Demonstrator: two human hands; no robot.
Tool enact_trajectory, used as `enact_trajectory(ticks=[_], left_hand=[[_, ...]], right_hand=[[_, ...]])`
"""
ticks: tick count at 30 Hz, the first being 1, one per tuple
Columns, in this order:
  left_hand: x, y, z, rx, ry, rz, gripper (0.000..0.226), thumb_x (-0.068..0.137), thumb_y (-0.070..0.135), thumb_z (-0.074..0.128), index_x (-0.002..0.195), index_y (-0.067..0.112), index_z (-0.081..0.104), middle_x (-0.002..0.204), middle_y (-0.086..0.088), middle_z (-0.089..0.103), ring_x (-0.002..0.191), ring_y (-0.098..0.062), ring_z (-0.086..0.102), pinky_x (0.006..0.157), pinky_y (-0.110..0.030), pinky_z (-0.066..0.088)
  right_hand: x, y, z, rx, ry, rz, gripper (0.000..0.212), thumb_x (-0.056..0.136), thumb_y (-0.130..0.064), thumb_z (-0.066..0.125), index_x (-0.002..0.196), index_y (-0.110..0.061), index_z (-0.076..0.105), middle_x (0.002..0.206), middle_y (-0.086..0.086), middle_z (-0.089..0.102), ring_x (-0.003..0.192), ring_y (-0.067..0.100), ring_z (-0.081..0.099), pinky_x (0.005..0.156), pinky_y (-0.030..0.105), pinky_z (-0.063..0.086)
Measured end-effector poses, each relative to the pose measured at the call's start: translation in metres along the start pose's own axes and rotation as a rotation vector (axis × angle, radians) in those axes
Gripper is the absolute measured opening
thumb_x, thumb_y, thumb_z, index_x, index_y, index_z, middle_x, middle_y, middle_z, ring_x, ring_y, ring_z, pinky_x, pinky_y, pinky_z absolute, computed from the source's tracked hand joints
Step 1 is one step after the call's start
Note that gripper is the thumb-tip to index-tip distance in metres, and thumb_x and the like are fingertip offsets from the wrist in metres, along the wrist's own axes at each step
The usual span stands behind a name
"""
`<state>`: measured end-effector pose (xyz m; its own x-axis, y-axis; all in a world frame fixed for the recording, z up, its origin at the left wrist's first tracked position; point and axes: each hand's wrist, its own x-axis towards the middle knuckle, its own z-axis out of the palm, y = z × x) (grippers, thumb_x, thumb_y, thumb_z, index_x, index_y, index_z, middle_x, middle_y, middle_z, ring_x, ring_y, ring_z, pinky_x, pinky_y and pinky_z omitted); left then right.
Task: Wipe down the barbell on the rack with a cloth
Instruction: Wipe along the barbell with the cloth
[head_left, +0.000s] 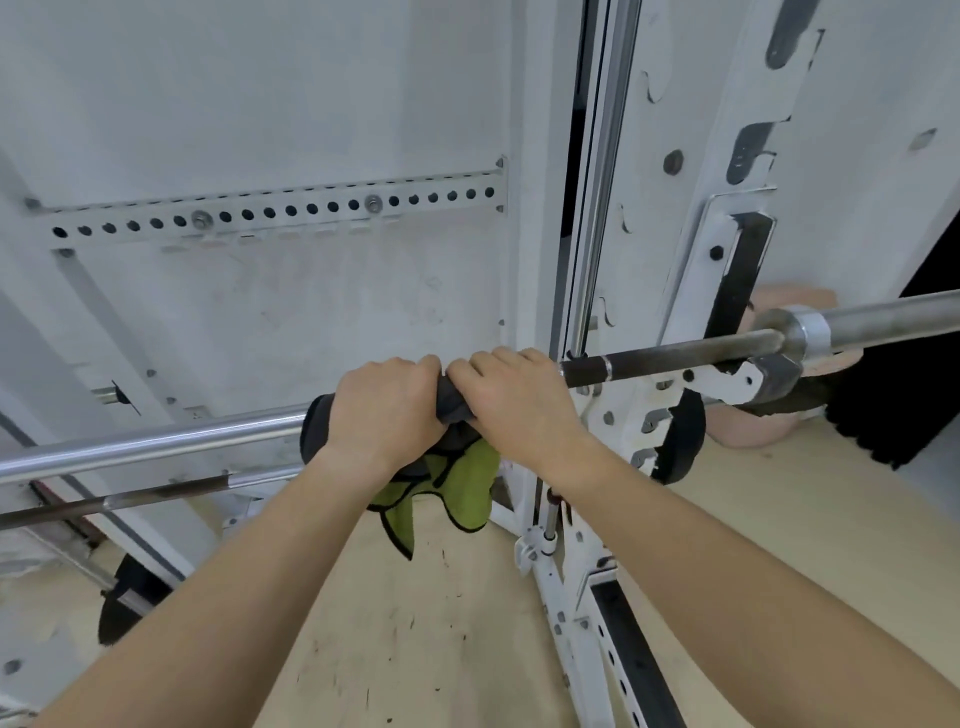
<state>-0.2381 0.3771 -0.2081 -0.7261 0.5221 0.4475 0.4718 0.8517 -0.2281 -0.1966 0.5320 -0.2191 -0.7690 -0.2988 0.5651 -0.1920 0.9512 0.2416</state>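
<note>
Two bare forearms enter from the lower corners of the frame and meet at centre. Left hand (387, 410): fingers curled over the top of a dark pad (447, 400) that sleeves the barbell (675, 358), clamped on it. Right hand (514, 397): just beside the left, knuckles nearly touching, likewise clamped over the pad and bar. Cloth (462, 483): green with dark edging, bunched under both hands and hanging below the bar at centre frame; which hand pins it cannot be told. Barbell: runs from the hands toward the right edge, rising slightly; dark shaft next to the right hand, then a bright collar (797, 327) and a steel sleeve running out of frame at right. The shaft rests in a white hook (737, 376) of the rack (670, 270), the white upright with notches and dark slots in the right half of the frame. Left of the hands, a bright steel tube (150, 447) reaches the left edge, with a darker thin bar (114, 501) beneath it. Floor (441, 649): pale, scuffed, lower centre. Black disc (127, 597): lower left, on the floor. Wall (260, 104): pale, far, bearing a perforated metal rail (275, 210) in the upper left.
</note>
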Motion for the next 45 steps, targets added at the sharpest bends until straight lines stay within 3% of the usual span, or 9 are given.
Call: enact_trajectory(ticks=[4, 8, 12, 15, 17, 25, 31, 36, 45], left_hand=[[0.025, 0.055, -0.004, 0.006, -0.002, 0.010, 0.027, 0.088, 0.042, 0.057, 0.082, 0.020, 0.043, 0.060, 0.005, 0.034, 0.052, -0.024, 0.039, 0.044, -0.028, 0.016], [0.056, 0.121, -0.009, -0.027, -0.010, 0.046, 0.023, 0.089, 0.038, 0.054, 0.083, 0.019, 0.043, 0.063, 0.003, 0.039, 0.054, -0.023, 0.040, 0.046, -0.029, 0.022], [0.088, 0.183, -0.019, -0.101, -0.044, 0.089, 0.018, 0.089, 0.034, 0.055, 0.086, 0.018, 0.049, 0.067, 0.002, 0.039, 0.060, -0.023, 0.042, 0.053, -0.032, 0.030], [0.103, 0.203, -0.022, -0.165, -0.087, 0.139, 0.017, 0.087, 0.036, 0.055, 0.090, 0.020, 0.059, 0.070, 0.002, 0.048, 0.061, -0.022, 0.044, 0.055, -0.032, 0.036], [0.106, 0.203, -0.022, -0.177, -0.103, 0.156, 0.019, 0.087, 0.037, 0.055, 0.094, 0.020, 0.060, 0.067, 0.003, 0.042, 0.061, -0.023, 0.045, 0.056, -0.032, 0.037], [0.081, 0.158, -0.020, -0.147, -0.127, 0.112, 0.025, 0.085, 0.039, 0.056, 0.098, 0.017, 0.054, 0.074, 0.000, 0.046, 0.064, -0.026, 0.047, 0.058, -0.032, 0.038], [0.067, 0.122, -0.017, -0.166, -0.165, 0.059, 0.029, 0.081, 0.045, 0.060, 0.088, 0.020, 0.047, 0.071, 0.001, 0.048, 0.065, -0.026, 0.052, 0.058, -0.032, 0.043], [0.082, 0.145, -0.016, -0.194, -0.144, 0.108, 0.027, 0.084, 0.044, 0.058, 0.094, 0.020, 0.053, 0.073, 0.002, 0.048, 0.066, -0.026, 0.052, 0.058, -0.032, 0.043], [0.111, 0.214, -0.023, -0.338, -0.117, 0.130, 0.033, 0.083, 0.044, 0.061, 0.100, 0.018, 0.052, 0.079, -0.001, 0.055, 0.066, -0.025, 0.054, 0.056, -0.034, 0.042]], right_hand=[[-0.025, 0.057, 0.001, -0.045, -0.022, 0.002, 0.030, 0.071, -0.023, 0.078, 0.093, -0.017, 0.058, 0.076, 0.001, 0.062, 0.071, 0.027, 0.062, 0.059, 0.034, 0.040], [-0.056, 0.118, -0.009, -0.127, -0.094, 0.100, 0.029, 0.070, -0.019, 0.079, 0.089, -0.016, 0.057, 0.073, 0.001, 0.062, 0.069, 0.026, 0.062, 0.061, 0.034, 0.041], [-0.076, 0.164, -0.026, -0.188, -0.163, 0.187, 0.023, 0.070, -0.009, 0.075, 0.084, -0.016, 0.058, 0.072, 0.003, 0.067, 0.072, 0.027, 0.066, 0.088, 0.042, 0.047], [-0.079, 0.170, -0.029, -0.204, -0.186, 0.231, 0.019, 0.074, -0.003, 0.067, 0.087, -0.016, 0.062, 0.074, 0.003, 0.068, 0.077, 0.026, 0.065, 0.108, 0.048, 0.035], [-0.079, 0.167, -0.030, -0.202, -0.194, 0.257, 0.018, 0.077, -0.004, 0.063, 0.091, -0.015, 0.062, 0.077, 0.003, 0.068, 0.081, 0.026, 0.065, 0.113, 0.051, 0.029], [-0.061, 0.127, -0.019, -0.083, -0.175, 0.251, 0.022, 0.072, -0.006, 0.069, 0.089, -0.014, 0.059, 0.078, 0.004, 0.067, 0.077, 0.028, 0.065, 0.079, 0.040, 0.043], [-0.052, 0.106, -0.010, -0.010, -0.117, 0.176, 0.028, 0.071, -0.013, 0.077, 0.094, -0.016, 0.061, 0.078, 0.001, 0.067, 0.075, 0.025, 0.065, 0.075, 0.038, 0.045], [-0.058, 0.139, -0.035, -0.143, -0.241, 0.061, 0.025, 0.082, -0.008, 0.067, 0.103, -0.016, 0.056, 0.085, -0.002, 0.065, 0.078, 0.024, 0.065, 0.070, 0.035, 0.036], [-0.089, 0.191, -0.058, -0.108, -0.195, 0.198, 0.019, 0.084, -0.013, 0.063, 0.100, -0.024, 0.060, 0.085, -0.006, 0.069, 0.076, 0.021, 0.066, 0.068, 0.032, 0.033]])
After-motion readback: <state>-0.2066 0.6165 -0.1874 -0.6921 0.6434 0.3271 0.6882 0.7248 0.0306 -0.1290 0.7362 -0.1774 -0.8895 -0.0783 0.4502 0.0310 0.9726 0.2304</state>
